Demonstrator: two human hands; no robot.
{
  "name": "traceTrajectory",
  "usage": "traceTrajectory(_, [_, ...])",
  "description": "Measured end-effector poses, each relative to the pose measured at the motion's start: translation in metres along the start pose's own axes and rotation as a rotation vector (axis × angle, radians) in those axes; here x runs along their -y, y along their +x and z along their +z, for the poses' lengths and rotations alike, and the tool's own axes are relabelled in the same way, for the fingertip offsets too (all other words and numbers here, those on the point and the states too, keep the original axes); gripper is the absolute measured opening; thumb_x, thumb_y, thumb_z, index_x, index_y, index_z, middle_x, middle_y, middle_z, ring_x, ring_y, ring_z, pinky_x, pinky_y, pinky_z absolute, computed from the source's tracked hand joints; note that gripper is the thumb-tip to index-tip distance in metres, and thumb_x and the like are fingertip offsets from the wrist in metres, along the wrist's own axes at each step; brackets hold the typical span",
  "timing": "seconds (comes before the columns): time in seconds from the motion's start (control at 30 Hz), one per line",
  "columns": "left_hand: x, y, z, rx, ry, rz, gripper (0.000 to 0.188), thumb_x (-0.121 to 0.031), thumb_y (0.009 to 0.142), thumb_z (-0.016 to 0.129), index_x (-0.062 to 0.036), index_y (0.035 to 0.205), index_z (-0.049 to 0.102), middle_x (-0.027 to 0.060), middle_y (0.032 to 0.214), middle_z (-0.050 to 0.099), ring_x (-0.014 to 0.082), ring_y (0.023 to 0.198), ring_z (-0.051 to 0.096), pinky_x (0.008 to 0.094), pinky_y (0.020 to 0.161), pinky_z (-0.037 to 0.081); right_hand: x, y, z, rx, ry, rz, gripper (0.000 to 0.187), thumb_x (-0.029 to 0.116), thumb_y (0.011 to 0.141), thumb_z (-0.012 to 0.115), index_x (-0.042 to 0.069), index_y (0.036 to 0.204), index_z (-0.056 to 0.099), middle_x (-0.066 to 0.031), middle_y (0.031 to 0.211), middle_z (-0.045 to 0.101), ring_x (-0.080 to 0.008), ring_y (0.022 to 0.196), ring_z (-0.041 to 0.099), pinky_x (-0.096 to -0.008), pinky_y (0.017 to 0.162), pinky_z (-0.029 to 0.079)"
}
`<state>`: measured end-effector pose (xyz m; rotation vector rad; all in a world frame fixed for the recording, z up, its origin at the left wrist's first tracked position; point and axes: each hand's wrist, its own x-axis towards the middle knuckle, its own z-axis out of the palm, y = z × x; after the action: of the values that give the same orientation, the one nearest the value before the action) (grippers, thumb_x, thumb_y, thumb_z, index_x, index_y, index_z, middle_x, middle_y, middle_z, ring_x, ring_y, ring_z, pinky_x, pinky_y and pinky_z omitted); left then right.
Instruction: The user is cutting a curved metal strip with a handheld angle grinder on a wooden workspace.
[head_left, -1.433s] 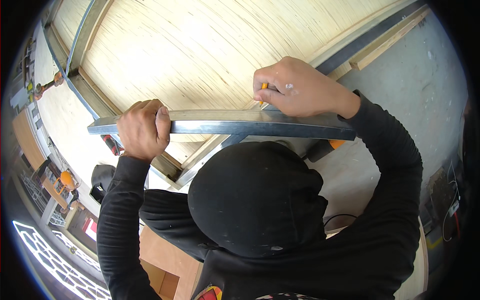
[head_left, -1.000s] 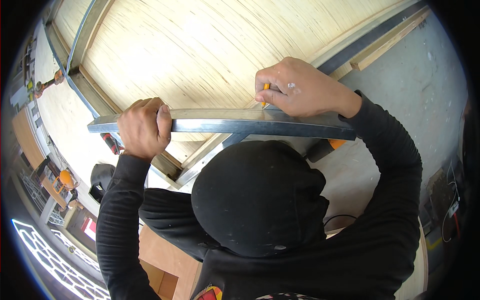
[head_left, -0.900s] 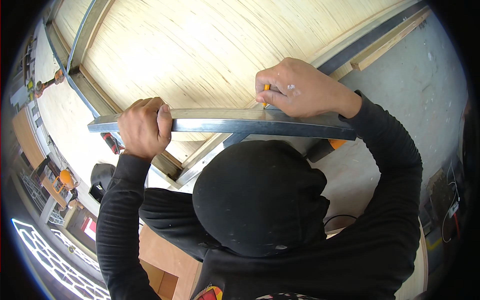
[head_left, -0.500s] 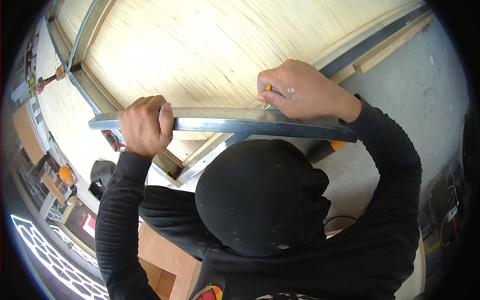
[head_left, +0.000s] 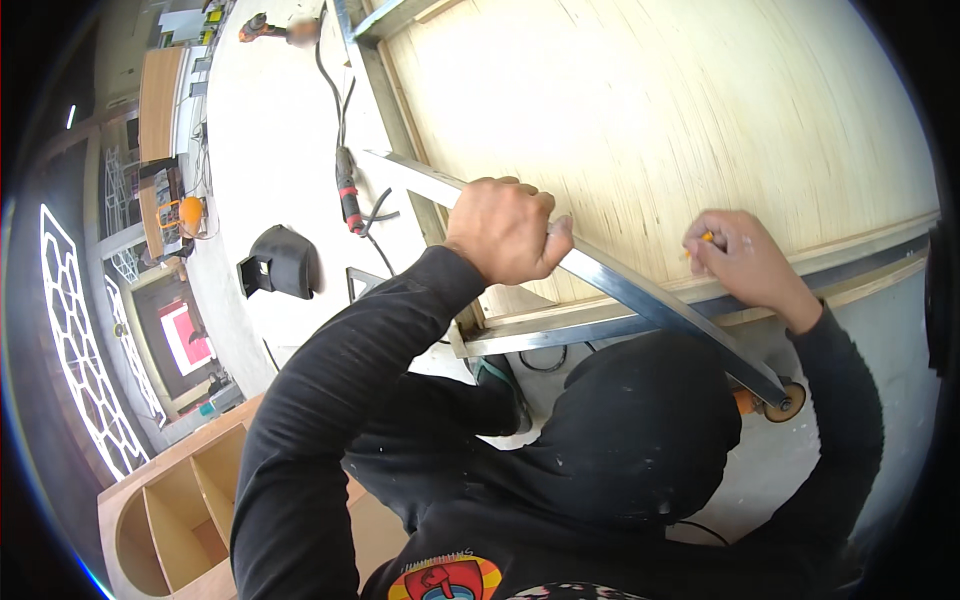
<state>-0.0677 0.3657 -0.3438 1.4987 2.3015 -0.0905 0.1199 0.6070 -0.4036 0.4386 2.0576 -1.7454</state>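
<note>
My left hand [head_left: 508,230] is closed around a square metal tube [head_left: 645,297], which lies slanted across the corner of a metal frame. Its far end points to the upper left; its near end extends past my knee at the lower right. My right hand [head_left: 748,262] pinches a short yellow pencil [head_left: 707,238] above the plywood panel [head_left: 610,120], apart from the tube. The panel sits within the metal frame [head_left: 545,332], whose near side passes under the tube.
An angle grinder with a round disc [head_left: 788,402] is by the tube's near end. To the left on the floor are a corded red-and-black tool [head_left: 348,192], a black welding mask [head_left: 285,262] and an orange drill [head_left: 260,28]. A wooden shelf unit [head_left: 170,515] stands lower left.
The tube has gone from nearly level to a steep slant in view, with my left hand still on it. My right hand has moved off the tube to the right with the pencil. The view has shifted.
</note>
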Motion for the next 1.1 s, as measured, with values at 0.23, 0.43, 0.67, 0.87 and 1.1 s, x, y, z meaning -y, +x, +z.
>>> traceTrajectory(0.23, [-0.001,0.001,0.002,-0.009,0.005,-0.015,0.035,-0.032,0.083,0.057,-0.0043,0.062,0.063,0.0154,0.057,0.059,0.0343,0.059,0.062,0.0449,0.058,0.051,0.095,0.140,0.037,-0.011,-0.246,-0.732,0.018,0.018,0.090,0.064,0.001,0.094,0.067,-0.0112,0.082,0.071,-0.0195,0.083,0.068,-0.0352,0.075,0.053])
traceTrajectory(0.43, [-0.001,0.002,0.004,-0.082,-0.021,0.019,0.034,-0.032,0.082,0.058,-0.0047,0.061,0.062,0.0154,0.056,0.060,0.0338,0.059,0.063,0.0442,0.059,0.052,0.169,0.228,0.113,0.229,0.369,-0.514,0.021,0.017,0.095,0.062,-0.003,0.098,0.068,-0.0118,0.088,0.073,-0.0163,0.083,0.070,-0.0290,0.078,0.056])
traceTrajectory(0.67, [0.001,0.001,0.004,-0.071,-0.045,0.011,0.040,-0.037,0.078,0.060,-0.0017,0.062,0.068,0.0160,0.056,0.061,0.0336,0.055,0.062,0.0415,0.054,0.051,0.151,0.281,0.164,0.184,0.597,-0.339,0.012,0.007,0.087,0.066,-0.002,0.094,0.071,-0.0105,0.090,0.073,-0.0151,0.085,0.069,-0.0259,0.081,0.053])
traceTrajectory(0.87, [0.003,0.002,0.005,-0.063,-0.063,0.016,0.042,-0.040,0.078,0.061,-0.0021,0.060,0.068,0.0163,0.055,0.060,0.0333,0.054,0.062,0.0414,0.054,0.051,0.140,0.284,0.167,0.207,0.498,-0.353,0.015,0.010,0.083,0.070,-0.001,0.093,0.073,-0.0092,0.090,0.073,-0.0146,0.088,0.066,-0.0259,0.084,0.049])
traceTrajectory(1.1, [0.002,0.004,0.001,-0.027,-0.054,0.004,0.044,-0.040,0.078,0.060,-0.0020,0.059,0.067,0.0166,0.054,0.060,0.0335,0.054,0.062,0.0417,0.054,0.051,0.140,0.282,0.166,0.199,0.504,-0.326,0.016,0.012,0.086,0.069,0.000,0.096,0.073,-0.0094,0.091,0.073,-0.0144,0.089,0.065,-0.0265,0.084,0.048])
